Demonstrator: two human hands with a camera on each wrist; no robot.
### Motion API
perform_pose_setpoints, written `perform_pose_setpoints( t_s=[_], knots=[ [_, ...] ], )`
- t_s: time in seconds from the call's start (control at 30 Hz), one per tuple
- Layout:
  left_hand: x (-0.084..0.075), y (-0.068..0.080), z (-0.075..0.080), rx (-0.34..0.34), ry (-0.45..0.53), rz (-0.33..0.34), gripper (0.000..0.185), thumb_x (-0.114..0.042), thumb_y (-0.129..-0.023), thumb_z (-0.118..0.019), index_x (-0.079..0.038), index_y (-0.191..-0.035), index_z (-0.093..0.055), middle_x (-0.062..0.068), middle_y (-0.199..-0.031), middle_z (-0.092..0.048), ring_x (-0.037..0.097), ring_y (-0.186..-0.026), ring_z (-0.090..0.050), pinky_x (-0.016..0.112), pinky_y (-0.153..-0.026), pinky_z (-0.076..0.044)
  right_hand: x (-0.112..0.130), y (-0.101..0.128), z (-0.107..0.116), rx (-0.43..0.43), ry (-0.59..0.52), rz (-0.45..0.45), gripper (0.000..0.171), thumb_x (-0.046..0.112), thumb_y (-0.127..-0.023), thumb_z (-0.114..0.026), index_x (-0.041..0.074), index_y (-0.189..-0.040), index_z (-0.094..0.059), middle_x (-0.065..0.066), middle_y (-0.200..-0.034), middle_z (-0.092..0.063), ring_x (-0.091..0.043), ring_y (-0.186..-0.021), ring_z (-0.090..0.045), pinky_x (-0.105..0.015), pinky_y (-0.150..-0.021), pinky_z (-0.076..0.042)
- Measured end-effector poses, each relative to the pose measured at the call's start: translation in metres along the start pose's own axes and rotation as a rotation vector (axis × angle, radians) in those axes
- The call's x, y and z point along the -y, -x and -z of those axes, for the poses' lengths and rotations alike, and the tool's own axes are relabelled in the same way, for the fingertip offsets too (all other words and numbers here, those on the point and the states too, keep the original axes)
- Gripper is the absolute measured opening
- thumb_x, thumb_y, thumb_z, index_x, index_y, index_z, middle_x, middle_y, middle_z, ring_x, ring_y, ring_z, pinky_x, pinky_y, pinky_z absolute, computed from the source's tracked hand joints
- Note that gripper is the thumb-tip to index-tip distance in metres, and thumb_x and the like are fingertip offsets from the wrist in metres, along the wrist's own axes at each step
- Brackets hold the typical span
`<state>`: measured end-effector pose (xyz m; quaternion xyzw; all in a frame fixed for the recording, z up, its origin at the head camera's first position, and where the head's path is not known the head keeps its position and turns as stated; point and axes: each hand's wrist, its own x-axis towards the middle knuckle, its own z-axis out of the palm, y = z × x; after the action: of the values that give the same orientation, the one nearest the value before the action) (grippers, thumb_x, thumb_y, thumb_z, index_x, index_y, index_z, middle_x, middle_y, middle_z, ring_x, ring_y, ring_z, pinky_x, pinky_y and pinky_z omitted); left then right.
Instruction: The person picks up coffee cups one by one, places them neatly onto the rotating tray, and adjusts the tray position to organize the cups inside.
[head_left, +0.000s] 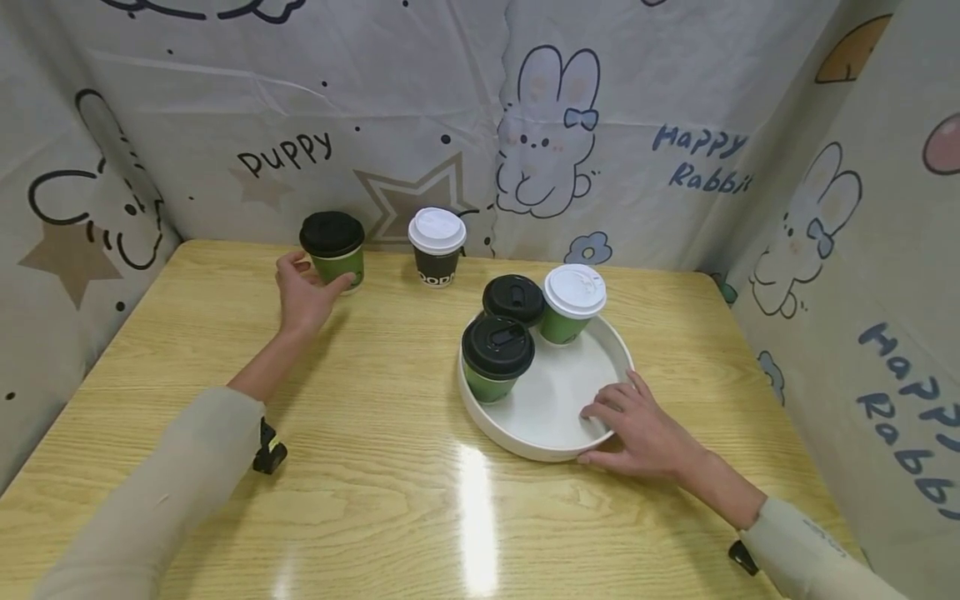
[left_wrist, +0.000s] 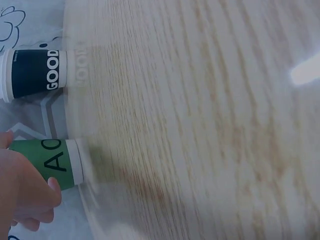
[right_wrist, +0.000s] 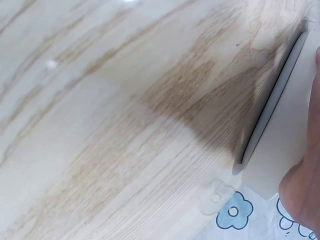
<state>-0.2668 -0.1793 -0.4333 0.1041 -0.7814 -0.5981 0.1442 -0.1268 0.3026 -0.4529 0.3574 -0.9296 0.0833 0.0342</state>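
At the back left of the table, my left hand (head_left: 303, 298) grips a green paper cup (head_left: 335, 265) with a black lid, thumb on its near side. The left wrist view shows dark letters on this green cup (left_wrist: 52, 159) and a pale band at its base. My right hand (head_left: 648, 429) holds the near right rim of a round white tray (head_left: 558, 417), fingers over the inside and thumb outside. Inside the tray's left and back stand two cups with black lids, the nearer one green (head_left: 495, 367), and a green cup with a white lid (head_left: 572, 304).
A black paper cup (head_left: 437, 250) with a white lid stands at the back edge, right of the held cup. Printed cloth walls (head_left: 420, 100) enclose the wooden table (head_left: 360, 467) at the back and sides.
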Motion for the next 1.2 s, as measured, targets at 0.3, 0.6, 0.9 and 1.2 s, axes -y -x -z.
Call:
perform_pose_setpoints(
  t_s=[0.3,0.6,0.9,1.2],
  knots=[
    [0.009,-0.010,-0.002,0.003,0.001,0.021,0.088,-0.023,-0.086,-0.078,-0.006,-0.148,-0.019,0.018,-0.139,-0.031,0.027,-0.119,-0.040,0.029,-0.093,-0.039,0.003,0.001,-0.001,-0.008,-0.003,-0.010,0.058,0.070,-0.082,-0.066,0.019,-0.111,-0.067,0.000,-0.110,-0.061,-0.024,-0.113,-0.052,-0.065,-0.113,-0.015],
    [0.011,-0.014,-0.006,-0.004,0.021,0.021,0.088,-0.023,-0.086,-0.078,-0.008,-0.148,-0.018,0.018,-0.142,-0.028,0.026,-0.121,-0.037,0.028,-0.094,-0.038,0.007,0.000,-0.001,-0.005,-0.010,-0.028,0.057,0.069,-0.083,-0.066,0.019,-0.110,-0.067,0.000,-0.109,-0.060,-0.024,-0.113,-0.052,-0.065,-0.114,-0.014],
    [0.012,-0.020,-0.010,0.016,0.036,0.034,0.092,-0.027,-0.086,-0.078,-0.012,-0.150,-0.014,0.017,-0.146,-0.026,0.028,-0.126,-0.038,0.034,-0.100,-0.040,0.007,0.001,-0.002,-0.030,-0.014,-0.022,0.058,0.069,-0.082,-0.066,0.018,-0.109,-0.067,0.000,-0.108,-0.061,-0.025,-0.112,-0.052,-0.066,-0.113,-0.015],
    [0.010,-0.023,-0.012,0.031,0.019,0.027,0.093,-0.027,-0.087,-0.078,-0.014,-0.151,-0.013,0.017,-0.147,-0.024,0.028,-0.128,-0.035,0.037,-0.104,-0.038,0.008,0.001,-0.002,-0.035,-0.017,-0.026,0.058,0.070,-0.082,-0.066,0.018,-0.108,-0.067,0.000,-0.108,-0.061,-0.026,-0.111,-0.053,-0.066,-0.112,-0.016]
  ],
)
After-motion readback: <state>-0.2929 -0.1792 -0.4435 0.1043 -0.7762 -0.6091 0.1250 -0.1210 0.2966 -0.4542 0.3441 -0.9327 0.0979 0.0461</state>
